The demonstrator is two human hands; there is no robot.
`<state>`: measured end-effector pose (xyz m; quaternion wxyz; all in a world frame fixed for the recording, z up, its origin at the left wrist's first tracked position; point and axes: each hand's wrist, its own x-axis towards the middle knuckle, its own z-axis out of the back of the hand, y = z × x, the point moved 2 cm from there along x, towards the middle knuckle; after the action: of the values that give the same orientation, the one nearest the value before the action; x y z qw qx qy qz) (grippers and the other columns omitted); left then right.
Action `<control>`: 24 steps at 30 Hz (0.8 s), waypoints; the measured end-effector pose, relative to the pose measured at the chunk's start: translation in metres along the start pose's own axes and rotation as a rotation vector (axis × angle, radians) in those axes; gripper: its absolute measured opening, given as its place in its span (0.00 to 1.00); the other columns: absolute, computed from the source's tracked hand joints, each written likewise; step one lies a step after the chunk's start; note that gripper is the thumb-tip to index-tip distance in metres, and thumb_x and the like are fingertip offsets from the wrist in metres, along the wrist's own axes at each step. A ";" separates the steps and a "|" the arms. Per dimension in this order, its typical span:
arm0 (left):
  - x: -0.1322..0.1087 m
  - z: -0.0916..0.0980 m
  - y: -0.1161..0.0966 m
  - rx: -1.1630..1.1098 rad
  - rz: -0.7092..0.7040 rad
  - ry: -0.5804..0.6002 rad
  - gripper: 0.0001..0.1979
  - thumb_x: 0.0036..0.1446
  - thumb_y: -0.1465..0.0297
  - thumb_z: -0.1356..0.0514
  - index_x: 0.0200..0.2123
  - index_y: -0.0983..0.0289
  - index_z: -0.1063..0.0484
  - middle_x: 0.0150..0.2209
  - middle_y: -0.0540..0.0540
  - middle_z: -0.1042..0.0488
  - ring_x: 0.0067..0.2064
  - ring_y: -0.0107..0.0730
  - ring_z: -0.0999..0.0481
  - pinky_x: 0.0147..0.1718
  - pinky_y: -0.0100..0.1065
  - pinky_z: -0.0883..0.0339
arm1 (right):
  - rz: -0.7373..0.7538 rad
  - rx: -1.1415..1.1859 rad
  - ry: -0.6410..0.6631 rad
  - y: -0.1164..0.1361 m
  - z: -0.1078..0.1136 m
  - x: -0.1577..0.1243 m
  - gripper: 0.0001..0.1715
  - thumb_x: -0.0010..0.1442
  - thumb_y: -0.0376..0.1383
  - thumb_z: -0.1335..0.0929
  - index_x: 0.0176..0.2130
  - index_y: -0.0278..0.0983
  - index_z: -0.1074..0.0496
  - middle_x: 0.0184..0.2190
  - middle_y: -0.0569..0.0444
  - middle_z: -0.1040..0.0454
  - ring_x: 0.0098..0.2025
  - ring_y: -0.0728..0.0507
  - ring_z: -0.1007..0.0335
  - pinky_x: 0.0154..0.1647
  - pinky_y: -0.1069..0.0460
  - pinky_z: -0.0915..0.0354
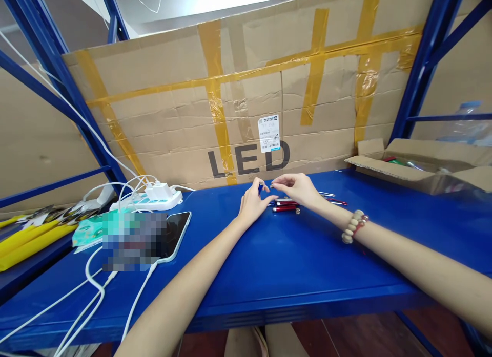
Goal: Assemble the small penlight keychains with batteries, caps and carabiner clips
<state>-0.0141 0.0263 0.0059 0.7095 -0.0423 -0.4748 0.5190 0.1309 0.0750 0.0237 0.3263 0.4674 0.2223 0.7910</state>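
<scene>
Where the taped cardboard panel [172, 124] stands upright at the rear, it presumably serves as a backing for the blue metal shelf [249, 275], which forms the work surface. An open carton [374, 165], small items visible inside, sits at the right rear, probably to keep stock within reach while leaving the middle free. A white power strip [171, 199] lies at the left rear; the smartphone [179, 230] in front of it is attached to a white cable, apparently for charging.

Both forearms angle inward and the hands meet at mid-shelf, fingertips near but apart. The left hand [251, 202] is curled with thumb extended, gripping a blue tube [261, 188] tilted upward, likely to steady it. The right hand [300, 189], palm down and wrist bent inward, is narrowed to a pinch on what appears to be a small fitting [271, 186]; its exact form is unresolved. Red pen-like tubes [284, 209] lie just below the hands, seemingly grouped for easy pickup.
</scene>
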 end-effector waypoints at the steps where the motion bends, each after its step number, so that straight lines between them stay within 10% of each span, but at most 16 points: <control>1: -0.001 0.000 -0.001 0.013 0.003 0.005 0.15 0.47 0.63 0.38 0.31 0.59 0.43 0.30 0.45 0.31 0.22 0.23 0.38 0.26 0.27 0.44 | 0.021 0.005 -0.024 0.003 0.003 0.001 0.11 0.50 0.40 0.32 0.32 0.35 0.24 0.29 0.51 0.22 0.31 0.44 0.26 0.34 0.51 0.31; 10: -0.005 0.000 -0.009 0.080 -0.093 0.120 0.07 0.62 0.64 0.55 0.36 0.58 0.40 0.32 0.51 0.31 0.35 0.34 0.29 0.30 0.30 0.43 | 0.105 0.062 0.075 0.017 0.013 0.002 0.13 0.49 0.41 0.32 0.31 0.35 0.23 0.29 0.52 0.22 0.29 0.45 0.28 0.29 0.52 0.33; 24: -0.009 -0.003 -0.015 0.407 -0.383 0.145 0.11 0.62 0.68 0.54 0.42 0.62 0.35 0.40 0.53 0.26 0.40 0.32 0.26 0.37 0.29 0.34 | 0.035 0.024 0.413 -0.001 0.030 0.007 0.17 0.43 0.46 0.30 0.28 0.36 0.23 0.25 0.54 0.23 0.29 0.46 0.29 0.33 0.52 0.33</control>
<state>-0.0019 0.0137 0.0065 0.8206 0.1544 -0.3084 0.4556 0.1552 0.0822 0.0411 0.2543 0.3027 0.2855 0.8731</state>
